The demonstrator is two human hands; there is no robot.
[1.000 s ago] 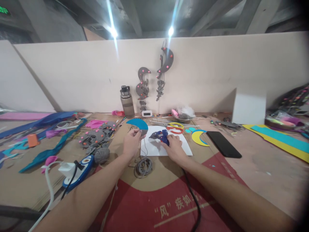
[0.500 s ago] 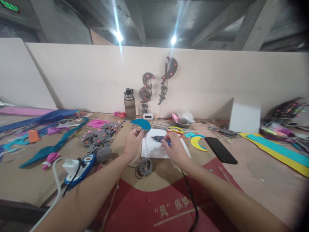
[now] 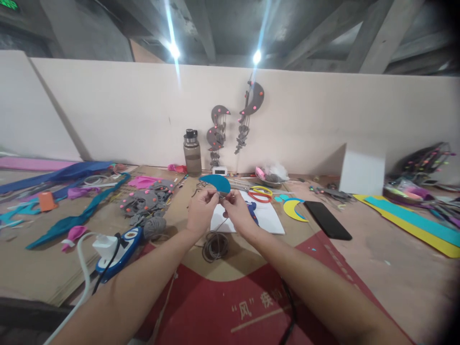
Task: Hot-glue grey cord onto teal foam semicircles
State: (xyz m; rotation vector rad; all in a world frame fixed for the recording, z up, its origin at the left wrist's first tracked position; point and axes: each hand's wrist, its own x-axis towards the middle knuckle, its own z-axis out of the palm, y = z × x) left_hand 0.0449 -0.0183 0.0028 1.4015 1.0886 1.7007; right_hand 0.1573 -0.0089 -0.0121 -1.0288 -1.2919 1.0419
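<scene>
A blue crescent [image 3: 217, 182], felt-like, stands up between my two hands above the white sheet [image 3: 271, 223]. My left hand [image 3: 201, 211] pinches its lower edge between thumb and fingertips. Against the same edge, close to the left fingertips, my right hand [image 3: 239, 211] has its fingers pinched together. Thin grey cord rises from a loose coil [image 3: 214, 247] toward the hands; its upper end is hidden by fingers. Partly behind my right hand, a blue glue gun [image 3: 253, 211] lies on the white sheet.
Yellow-handled scissors [image 3: 262, 190], a yellow and blue crescent [image 3: 294, 211] and a black phone [image 3: 327, 220] lie at right. At left are a grey yarn ball [image 3: 154, 227] and a blue-white power strip [image 3: 124, 249]. A bottle [image 3: 192, 155] stands by the back board.
My right hand has let go of the glue gun, leaving it on the white sheet, and has moved left to the crescent. The crescent has shifted slightly right.
</scene>
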